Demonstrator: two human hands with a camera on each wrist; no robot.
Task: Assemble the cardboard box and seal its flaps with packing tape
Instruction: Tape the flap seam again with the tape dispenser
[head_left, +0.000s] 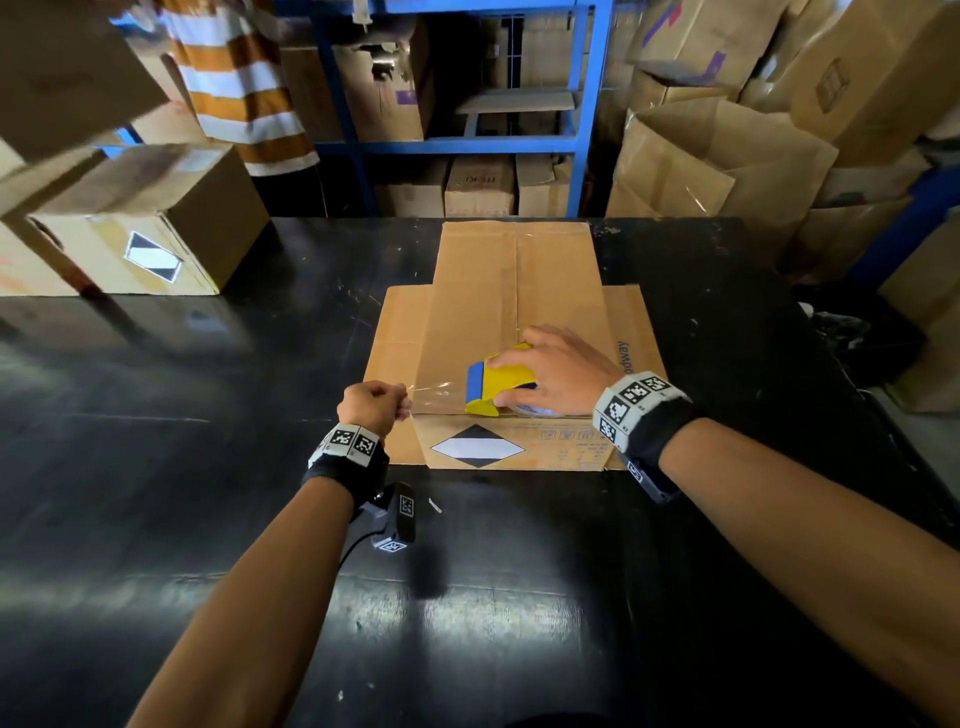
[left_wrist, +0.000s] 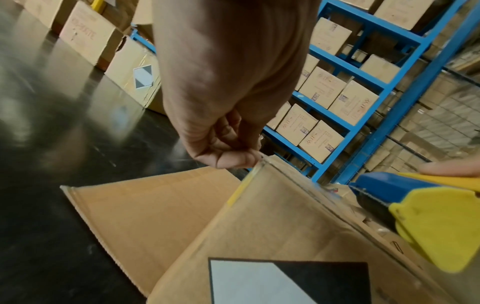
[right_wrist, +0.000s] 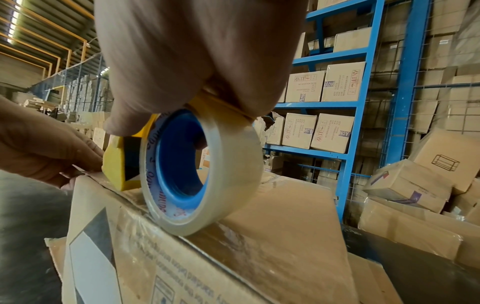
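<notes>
A cardboard box (head_left: 511, 291) stands on the black table (head_left: 156, 415), bottom flaps folded shut on top, side flaps spread on the table. My right hand (head_left: 550, 371) grips a yellow and blue tape dispenser (head_left: 496, 384) with a clear tape roll (right_wrist: 200, 170), resting on the box's near top edge. My left hand (head_left: 371, 405) pinches the free end of the clear tape (head_left: 434, 392) at the box's left corner. In the left wrist view the left hand (left_wrist: 228, 156) holds the tape (left_wrist: 262, 162), stretched toward the dispenser (left_wrist: 415, 209).
A closed cardboard box (head_left: 150, 228) with a black-and-white diamond label sits at the table's back left. Blue shelving (head_left: 582, 104) with cartons stands behind. Piled open boxes (head_left: 727, 150) crowd the right side. A person in a striped shirt (head_left: 239, 78) stands at the back left.
</notes>
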